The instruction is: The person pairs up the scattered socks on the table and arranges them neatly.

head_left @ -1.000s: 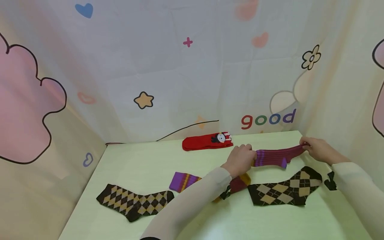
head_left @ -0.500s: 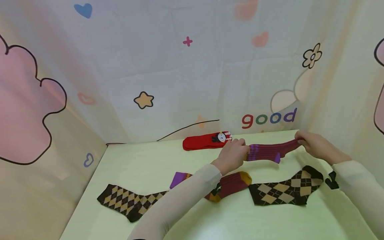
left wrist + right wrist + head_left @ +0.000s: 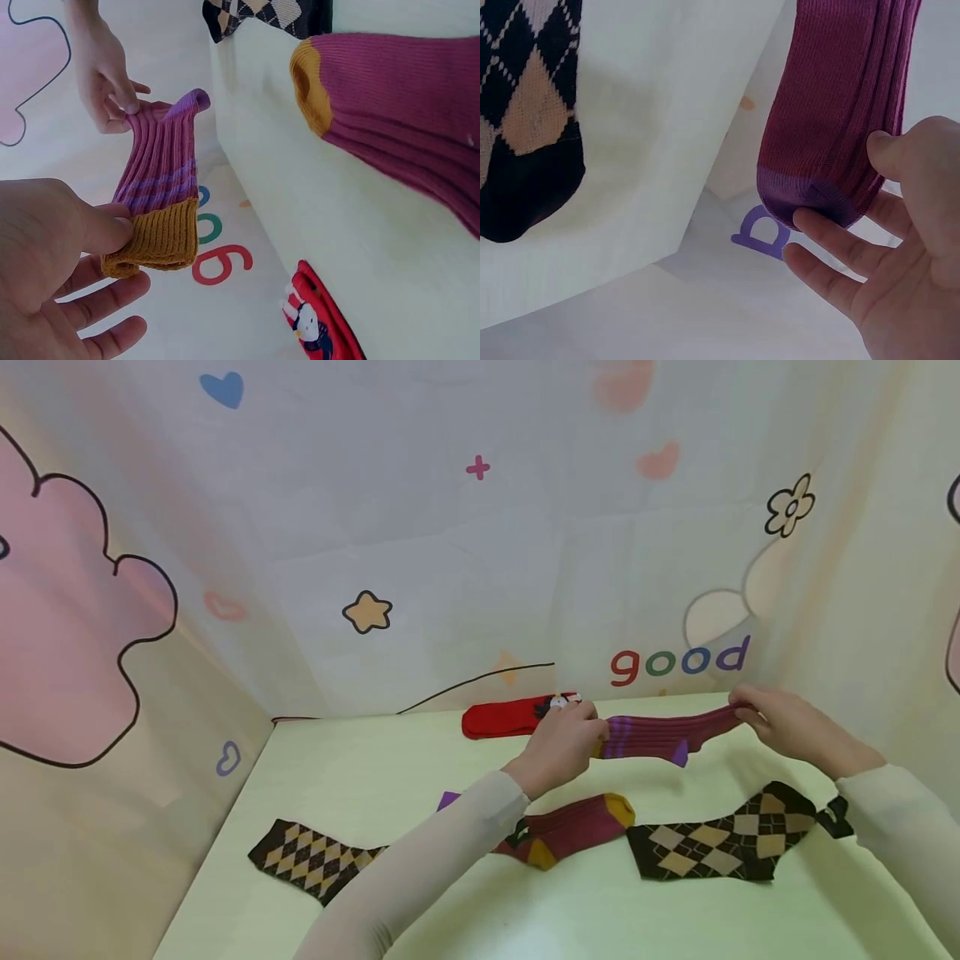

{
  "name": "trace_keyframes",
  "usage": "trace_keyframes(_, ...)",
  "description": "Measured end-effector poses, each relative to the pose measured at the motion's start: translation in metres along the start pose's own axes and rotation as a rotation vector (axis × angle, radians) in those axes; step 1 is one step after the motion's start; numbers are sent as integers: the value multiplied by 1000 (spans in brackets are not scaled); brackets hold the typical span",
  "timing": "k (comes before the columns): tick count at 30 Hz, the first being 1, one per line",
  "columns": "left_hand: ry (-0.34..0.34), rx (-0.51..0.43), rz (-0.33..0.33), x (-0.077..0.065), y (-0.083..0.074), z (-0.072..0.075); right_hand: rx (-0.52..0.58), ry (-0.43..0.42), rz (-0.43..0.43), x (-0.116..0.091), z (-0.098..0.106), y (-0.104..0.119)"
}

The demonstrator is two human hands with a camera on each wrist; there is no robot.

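A maroon ribbed sock (image 3: pixel 652 737) with a purple heel and lilac stripes hangs stretched sideways above the table. My left hand (image 3: pixel 558 745) pinches its mustard cuff (image 3: pixel 166 236) between thumb and fingers. At the other end my right hand (image 3: pixel 787 727) grips the purple toe (image 3: pixel 802 196), thumb on one face and fingers on the other. Below lies a second maroon sock (image 3: pixel 573 828) with mustard heel and toe; my left forearm hides part of it. Just behind my left hand is a red sock (image 3: pixel 498 720) with a cartoon figure, partly covered by that hand.
Two brown argyle socks lie flat: one argyle sock (image 3: pixel 720 842) at the right, another argyle sock (image 3: pixel 307 860) at the left, partly under my left sleeve. A printed curtain (image 3: pixel 450 543) encloses the back and sides of the pale green table (image 3: pixel 360 777).
Both hands have carried the stretched maroon sock leftward and slightly up. My left hand now overlaps the red sock's figure, and the left forearm covers more of the left argyle sock.
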State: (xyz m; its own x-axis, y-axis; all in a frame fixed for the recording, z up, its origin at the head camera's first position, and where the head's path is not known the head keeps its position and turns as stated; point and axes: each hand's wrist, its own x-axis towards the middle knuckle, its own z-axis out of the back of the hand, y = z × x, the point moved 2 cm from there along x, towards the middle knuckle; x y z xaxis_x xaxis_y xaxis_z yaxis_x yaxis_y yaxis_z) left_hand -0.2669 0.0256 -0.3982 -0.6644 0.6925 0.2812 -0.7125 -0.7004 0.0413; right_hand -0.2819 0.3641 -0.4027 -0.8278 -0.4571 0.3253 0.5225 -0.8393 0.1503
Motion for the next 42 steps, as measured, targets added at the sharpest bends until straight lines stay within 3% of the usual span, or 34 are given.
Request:
trace_keyframes(11, -59, -41, -29, -15, 21, 5, -40, -51, 89, 4, 6, 19)
trace_keyframes(19, -53, -135, 1, -29, 34, 8, -31, -37, 84, 9, 7, 34)
trace_keyframes(42, -122, -253, 69, -78, 66, 17, 27, -19, 127, 24, 3, 76)
